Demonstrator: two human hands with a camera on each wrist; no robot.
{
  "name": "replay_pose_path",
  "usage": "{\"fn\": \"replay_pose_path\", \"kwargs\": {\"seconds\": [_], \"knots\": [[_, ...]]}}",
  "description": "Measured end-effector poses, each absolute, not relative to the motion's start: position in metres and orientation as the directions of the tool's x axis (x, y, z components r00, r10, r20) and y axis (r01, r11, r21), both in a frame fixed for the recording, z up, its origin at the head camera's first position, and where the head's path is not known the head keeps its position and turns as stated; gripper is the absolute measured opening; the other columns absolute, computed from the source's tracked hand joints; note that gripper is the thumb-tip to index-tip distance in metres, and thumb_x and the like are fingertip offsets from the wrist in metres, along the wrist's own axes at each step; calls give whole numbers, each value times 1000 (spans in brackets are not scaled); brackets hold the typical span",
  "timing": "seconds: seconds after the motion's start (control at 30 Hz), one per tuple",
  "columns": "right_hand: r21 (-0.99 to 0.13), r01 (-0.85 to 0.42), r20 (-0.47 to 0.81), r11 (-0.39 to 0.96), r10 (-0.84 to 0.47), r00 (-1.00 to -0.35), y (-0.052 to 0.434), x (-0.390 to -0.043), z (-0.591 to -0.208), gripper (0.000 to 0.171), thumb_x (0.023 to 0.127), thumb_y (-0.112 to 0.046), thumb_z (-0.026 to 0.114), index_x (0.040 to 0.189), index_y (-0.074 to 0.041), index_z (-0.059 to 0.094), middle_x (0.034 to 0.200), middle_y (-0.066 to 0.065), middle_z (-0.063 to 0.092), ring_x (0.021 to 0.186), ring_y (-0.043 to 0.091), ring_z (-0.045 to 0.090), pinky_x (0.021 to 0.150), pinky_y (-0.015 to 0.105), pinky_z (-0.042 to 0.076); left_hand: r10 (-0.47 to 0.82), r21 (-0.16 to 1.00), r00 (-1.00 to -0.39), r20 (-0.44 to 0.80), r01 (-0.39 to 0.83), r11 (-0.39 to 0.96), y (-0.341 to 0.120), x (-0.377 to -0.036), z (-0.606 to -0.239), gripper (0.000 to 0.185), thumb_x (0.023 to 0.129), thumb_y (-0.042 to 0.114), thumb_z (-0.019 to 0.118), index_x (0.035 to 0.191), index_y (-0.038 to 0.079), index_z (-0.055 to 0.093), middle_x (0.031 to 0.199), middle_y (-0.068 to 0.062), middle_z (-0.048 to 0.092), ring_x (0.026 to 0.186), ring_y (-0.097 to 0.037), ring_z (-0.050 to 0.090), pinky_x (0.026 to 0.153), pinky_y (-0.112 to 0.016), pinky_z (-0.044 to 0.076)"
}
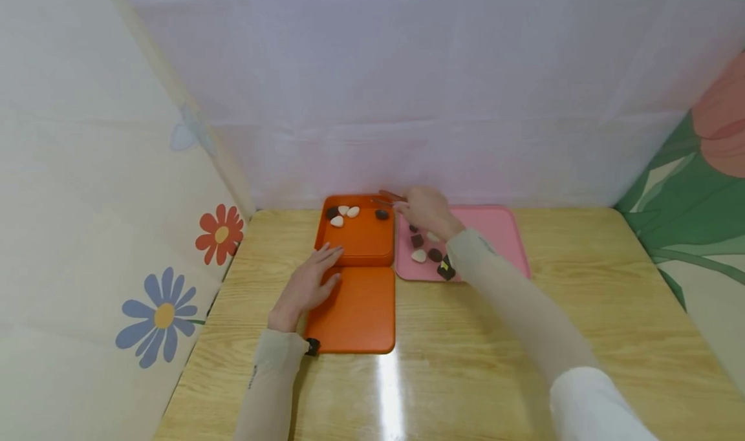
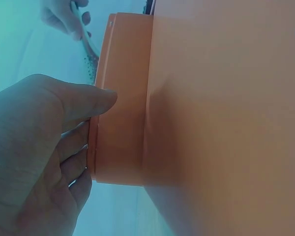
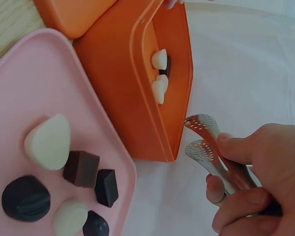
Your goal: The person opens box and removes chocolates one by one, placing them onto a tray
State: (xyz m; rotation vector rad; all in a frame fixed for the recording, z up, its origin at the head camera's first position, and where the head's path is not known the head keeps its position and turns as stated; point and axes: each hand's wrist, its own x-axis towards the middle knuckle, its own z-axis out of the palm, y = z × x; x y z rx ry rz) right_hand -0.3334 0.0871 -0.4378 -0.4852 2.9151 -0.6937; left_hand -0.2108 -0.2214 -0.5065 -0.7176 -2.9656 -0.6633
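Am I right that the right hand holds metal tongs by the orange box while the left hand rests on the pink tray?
Not quite: the left hand rests against the orange box, not the pink tray, as the head view shows. The right hand does hold the metal tongs.

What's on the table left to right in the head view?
Left hand → orange box → tongs → right hand → pink tray.
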Motion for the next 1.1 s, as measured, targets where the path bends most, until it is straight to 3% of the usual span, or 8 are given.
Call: {"fn": "replay_pose_path", "kwargs": {"seconds": [0.43,0.53,0.83,1.1], "knots": [[-212,-367,-88,906,-391,-916,48,-340,-422,32,107,-37,65,93,-11,77,99,7,76,81,22,67,70,40,59,420,396,-898,128,435,809,-226,-206,-504,61,104,14,71,160,4,50,166,-18,47,159,-38,36,126,-60,34],[-204,-354,-111,913,-381,-918,42,-342,-422,29,107,-37,65,98,-12,77,104,8,76,84,23,68,71,41,60,419,395,-900,124,432,811,-226,-206,-504,61,104,15,71,160,6,49,166,-17,46,159,-36,35,127,-59,34],[-105,-353,-107,930,-364,-925,27,-348,-427,23,104,-33,70,109,-12,77,109,9,76,93,24,73,80,49,65,410,400,-905,115,420,815,-228,-204,-504,61,105,16,70,161,7,49,167,-15,46,160,-35,34,127,-59,33],[-29,-306,-112,952,-307,-945,24,-353,-434,25,105,-37,68,107,-13,76,107,6,75,94,24,74,80,46,66,428,399,-895,125,440,804,-226,-206,-504,60,105,14,69,160,5,49,166,-16,47,160,-37,35,127,-60,33]]}}
